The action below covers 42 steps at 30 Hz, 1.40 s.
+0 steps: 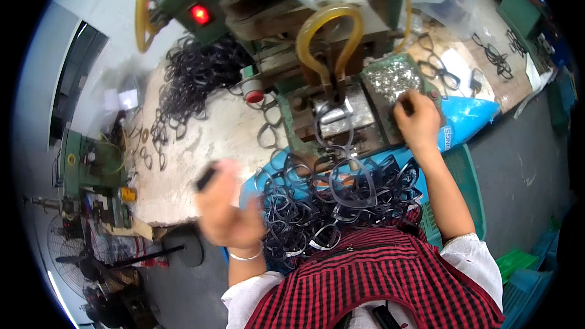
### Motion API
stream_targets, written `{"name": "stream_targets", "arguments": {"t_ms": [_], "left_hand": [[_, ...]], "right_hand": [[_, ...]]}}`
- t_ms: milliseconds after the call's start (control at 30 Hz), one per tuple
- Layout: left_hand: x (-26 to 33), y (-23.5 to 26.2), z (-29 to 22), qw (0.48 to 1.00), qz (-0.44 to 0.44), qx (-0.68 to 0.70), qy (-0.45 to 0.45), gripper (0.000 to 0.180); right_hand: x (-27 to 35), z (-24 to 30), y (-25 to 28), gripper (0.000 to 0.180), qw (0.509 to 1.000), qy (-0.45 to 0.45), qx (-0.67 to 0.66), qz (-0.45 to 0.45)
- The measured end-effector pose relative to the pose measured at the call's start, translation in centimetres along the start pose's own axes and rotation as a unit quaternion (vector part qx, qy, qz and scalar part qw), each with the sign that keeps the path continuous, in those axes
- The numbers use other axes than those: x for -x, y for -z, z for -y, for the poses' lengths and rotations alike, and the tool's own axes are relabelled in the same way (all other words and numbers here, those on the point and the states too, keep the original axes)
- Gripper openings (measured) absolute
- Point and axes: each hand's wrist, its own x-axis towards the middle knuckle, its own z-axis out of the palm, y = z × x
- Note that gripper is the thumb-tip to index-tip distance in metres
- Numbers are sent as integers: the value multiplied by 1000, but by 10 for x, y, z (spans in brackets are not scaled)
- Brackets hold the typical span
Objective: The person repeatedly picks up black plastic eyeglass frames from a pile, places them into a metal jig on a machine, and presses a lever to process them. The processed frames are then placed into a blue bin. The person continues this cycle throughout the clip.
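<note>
White printed lettering shows on the blue plastic sheet (pixel 468 117) beside your right forearm, running nearly upright; pale marks on the piled frames (pixel 286 204) are too small to read. The dark, translucent eyeglass frame (pixel 367 180) lies in front of you, its upper ring over the metal block (pixel 359 119) of the green press (pixel 268 61), its lower ring over the pile. Its long axis runs from the press toward your apron (pixel 359 277), slanting slightly right. Your right hand (pixel 419 123) has its fingers curled at the small shiny bits (pixel 393 76); you can't tell whether they pinch one. Your left hand (pixel 228 210) blurs above the desk (pixel 201 128), something black at its fingers, their grip unclear.
</note>
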Motion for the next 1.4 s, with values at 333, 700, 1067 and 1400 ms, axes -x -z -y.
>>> {"name": "stream_targets", "arguments": {"t_ms": [333,700,1067,1400], "left_hand": [[46,-48,134,915,389,-101,28,39],[45,-39,145,877,463,-46,121,48],[40,-34,127,753,-25,413,512,24],[-85,-43,21,947,-58,313,52,17]], "right_hand": [[-13,6,-1,10,991,77,-92,-50],[25,-4,68,12,988,12,-148,-30],[-9,109,2,40,871,-24,-486,70],[-7,133,15,48,830,-75,-542,107]]}}
